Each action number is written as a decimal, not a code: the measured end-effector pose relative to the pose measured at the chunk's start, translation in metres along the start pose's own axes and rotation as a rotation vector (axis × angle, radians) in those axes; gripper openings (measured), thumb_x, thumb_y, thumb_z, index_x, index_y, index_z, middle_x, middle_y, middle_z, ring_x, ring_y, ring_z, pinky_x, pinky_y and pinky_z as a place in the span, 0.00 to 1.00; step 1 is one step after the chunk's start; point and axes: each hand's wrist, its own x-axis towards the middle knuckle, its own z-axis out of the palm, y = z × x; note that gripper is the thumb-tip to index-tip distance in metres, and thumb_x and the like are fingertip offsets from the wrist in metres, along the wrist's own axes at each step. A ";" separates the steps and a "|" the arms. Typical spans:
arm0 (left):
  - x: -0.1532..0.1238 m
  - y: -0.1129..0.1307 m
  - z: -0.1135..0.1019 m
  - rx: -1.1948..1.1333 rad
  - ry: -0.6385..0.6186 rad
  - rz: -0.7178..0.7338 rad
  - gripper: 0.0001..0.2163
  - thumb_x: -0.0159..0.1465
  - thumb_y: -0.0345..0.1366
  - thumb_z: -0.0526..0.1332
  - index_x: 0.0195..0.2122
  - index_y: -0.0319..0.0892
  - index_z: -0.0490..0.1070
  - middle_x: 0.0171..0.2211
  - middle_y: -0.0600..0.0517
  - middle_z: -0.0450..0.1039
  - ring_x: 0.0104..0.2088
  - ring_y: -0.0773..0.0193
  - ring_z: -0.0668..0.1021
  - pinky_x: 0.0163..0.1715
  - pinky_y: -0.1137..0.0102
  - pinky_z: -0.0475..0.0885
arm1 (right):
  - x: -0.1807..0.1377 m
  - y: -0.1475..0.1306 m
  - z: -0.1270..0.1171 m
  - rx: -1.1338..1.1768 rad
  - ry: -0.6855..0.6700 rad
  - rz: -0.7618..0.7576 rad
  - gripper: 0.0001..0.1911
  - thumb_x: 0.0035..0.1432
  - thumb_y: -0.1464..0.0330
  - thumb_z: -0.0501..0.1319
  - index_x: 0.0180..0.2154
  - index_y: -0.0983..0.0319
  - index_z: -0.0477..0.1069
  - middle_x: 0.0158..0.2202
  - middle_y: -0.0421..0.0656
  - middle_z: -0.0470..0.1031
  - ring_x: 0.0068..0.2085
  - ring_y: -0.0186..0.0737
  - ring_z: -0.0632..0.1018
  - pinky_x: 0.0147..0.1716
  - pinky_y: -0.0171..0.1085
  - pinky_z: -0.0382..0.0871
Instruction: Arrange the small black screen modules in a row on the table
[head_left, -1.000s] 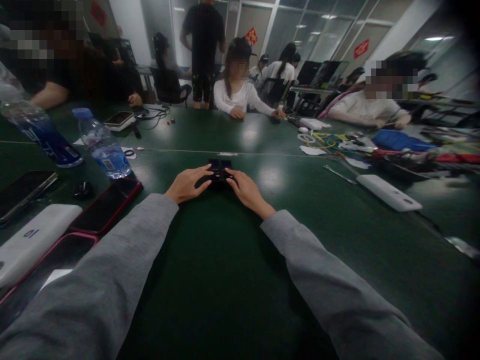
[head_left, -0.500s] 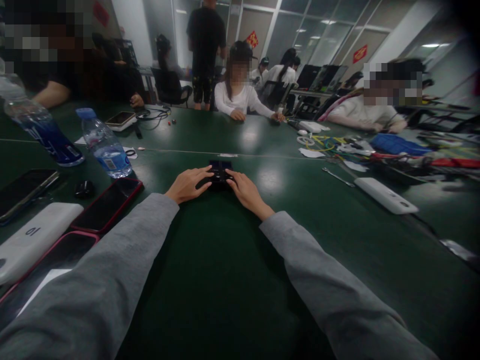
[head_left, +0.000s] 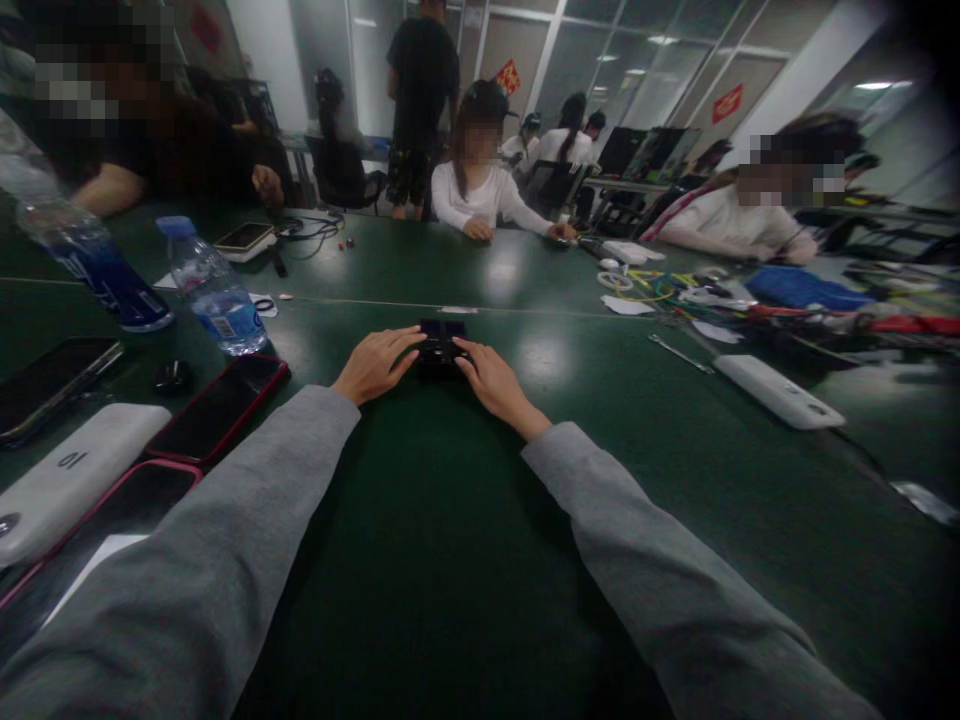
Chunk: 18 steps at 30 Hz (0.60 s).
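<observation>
A small black boxy object (head_left: 440, 340) lies on the dark green table (head_left: 420, 520) straight ahead of me. My left hand (head_left: 373, 364) rests against its left side, fingers curled onto it. My right hand (head_left: 490, 378) meets it from the right, fingertips on its near edge. Both arms wear grey sleeves and stretch out across the table. The object's underside and the fingertips touching it are partly hidden.
At left lie a red-cased phone (head_left: 220, 407), a white power bank (head_left: 71, 478), another phone (head_left: 52, 372), two water bottles (head_left: 212, 290) and a small black item (head_left: 171, 375). A white power bank (head_left: 778, 391), a metal tool (head_left: 679, 352) and cable clutter (head_left: 750, 295) sit right. People sit across the table.
My hands stay on the black object with hardly any movement. The view has shifted slightly.
</observation>
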 end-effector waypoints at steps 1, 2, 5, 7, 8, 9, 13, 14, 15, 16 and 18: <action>0.000 -0.001 0.001 0.019 0.022 -0.030 0.21 0.78 0.41 0.47 0.66 0.44 0.67 0.66 0.44 0.70 0.63 0.53 0.75 0.61 0.55 0.69 | 0.000 0.000 0.000 0.002 -0.003 -0.002 0.31 0.79 0.50 0.40 0.68 0.60 0.63 0.58 0.52 0.74 0.56 0.56 0.75 0.58 0.57 0.71; 0.000 -0.003 0.002 0.041 0.042 -0.065 0.21 0.78 0.39 0.47 0.67 0.43 0.66 0.67 0.44 0.70 0.64 0.53 0.74 0.62 0.55 0.68 | 0.000 -0.001 -0.001 0.004 -0.004 -0.004 0.31 0.79 0.50 0.40 0.68 0.60 0.63 0.58 0.52 0.74 0.57 0.56 0.75 0.58 0.57 0.71; -0.002 -0.011 0.009 0.116 0.046 -0.184 0.23 0.77 0.37 0.47 0.71 0.41 0.61 0.71 0.43 0.64 0.67 0.52 0.69 0.67 0.54 0.63 | 0.000 -0.003 -0.003 0.014 -0.014 0.001 0.32 0.79 0.49 0.39 0.68 0.59 0.63 0.59 0.52 0.73 0.57 0.56 0.75 0.58 0.56 0.71; -0.004 -0.017 0.015 0.152 -0.021 -0.262 0.24 0.76 0.38 0.49 0.72 0.41 0.59 0.73 0.42 0.59 0.70 0.48 0.66 0.69 0.51 0.59 | 0.000 -0.005 -0.005 0.022 -0.023 0.010 0.32 0.79 0.49 0.39 0.68 0.59 0.63 0.59 0.52 0.73 0.57 0.56 0.75 0.58 0.57 0.71; -0.004 -0.019 0.018 0.154 -0.087 -0.292 0.25 0.76 0.39 0.50 0.72 0.40 0.60 0.74 0.41 0.57 0.71 0.46 0.64 0.70 0.48 0.58 | 0.000 -0.006 -0.006 0.027 -0.028 0.015 0.33 0.78 0.48 0.39 0.68 0.60 0.63 0.59 0.52 0.73 0.57 0.57 0.75 0.58 0.57 0.71; -0.005 -0.021 0.020 0.142 -0.151 -0.329 0.25 0.76 0.41 0.50 0.72 0.39 0.60 0.73 0.40 0.58 0.72 0.45 0.63 0.69 0.48 0.59 | 0.001 -0.007 -0.007 0.031 -0.035 0.020 0.33 0.78 0.48 0.39 0.68 0.60 0.63 0.59 0.52 0.73 0.57 0.57 0.74 0.58 0.57 0.71; -0.004 -0.024 0.023 0.096 -0.264 -0.384 0.25 0.77 0.42 0.49 0.72 0.40 0.59 0.74 0.40 0.56 0.73 0.45 0.61 0.70 0.47 0.58 | 0.000 -0.008 -0.010 0.036 -0.051 0.038 0.36 0.77 0.46 0.38 0.68 0.61 0.63 0.58 0.54 0.73 0.56 0.58 0.75 0.57 0.58 0.71; -0.004 -0.023 0.023 0.091 -0.269 -0.381 0.25 0.77 0.42 0.49 0.72 0.39 0.59 0.74 0.40 0.56 0.73 0.46 0.61 0.70 0.47 0.57 | 0.000 -0.008 -0.010 0.036 -0.050 0.040 0.36 0.77 0.46 0.38 0.68 0.61 0.63 0.58 0.54 0.73 0.56 0.58 0.75 0.57 0.58 0.71; -0.003 -0.023 0.023 0.085 -0.274 -0.378 0.25 0.77 0.41 0.49 0.72 0.39 0.59 0.74 0.40 0.56 0.73 0.46 0.61 0.70 0.47 0.57 | 0.000 -0.008 -0.010 0.036 -0.048 0.040 0.35 0.77 0.46 0.38 0.68 0.60 0.63 0.58 0.53 0.73 0.56 0.57 0.75 0.57 0.58 0.71; -0.003 -0.023 0.024 0.080 -0.278 -0.381 0.25 0.77 0.41 0.49 0.72 0.40 0.59 0.74 0.40 0.56 0.73 0.46 0.61 0.70 0.47 0.57 | 0.000 -0.008 -0.010 0.036 -0.047 0.039 0.35 0.77 0.46 0.38 0.68 0.60 0.63 0.58 0.53 0.73 0.56 0.57 0.75 0.56 0.58 0.71; -0.003 -0.023 0.024 0.070 -0.278 -0.382 0.24 0.77 0.41 0.49 0.72 0.41 0.59 0.74 0.41 0.57 0.73 0.46 0.61 0.70 0.45 0.58 | 0.000 -0.007 -0.010 0.041 -0.049 0.039 0.34 0.78 0.47 0.39 0.68 0.59 0.62 0.58 0.53 0.73 0.56 0.57 0.75 0.56 0.57 0.71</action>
